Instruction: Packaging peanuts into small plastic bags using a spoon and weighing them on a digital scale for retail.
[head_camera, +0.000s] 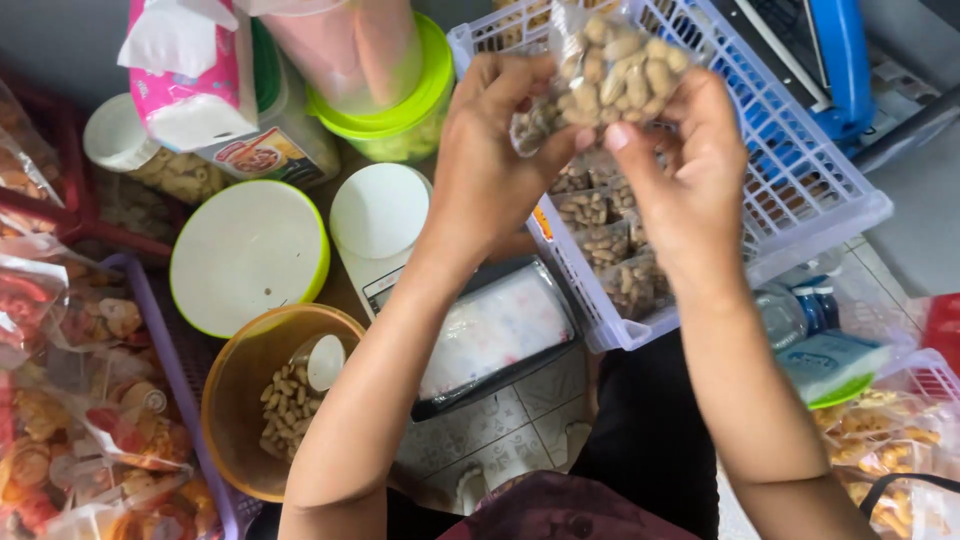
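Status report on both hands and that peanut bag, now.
Left hand and right hand both pinch the small clear bag of peanuts. Bag held above the white basket of filled bags. Nothing in the way.

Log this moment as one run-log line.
left hand: grips bag of peanuts | right hand: pinches same bag | below: white basket with filled bags | bowl of peanuts at left

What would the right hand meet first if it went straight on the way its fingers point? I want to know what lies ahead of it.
The right hand already pinches the clear bag of peanuts. Straight on, it would likely meet the white plastic basket behind, though depth is unclear.
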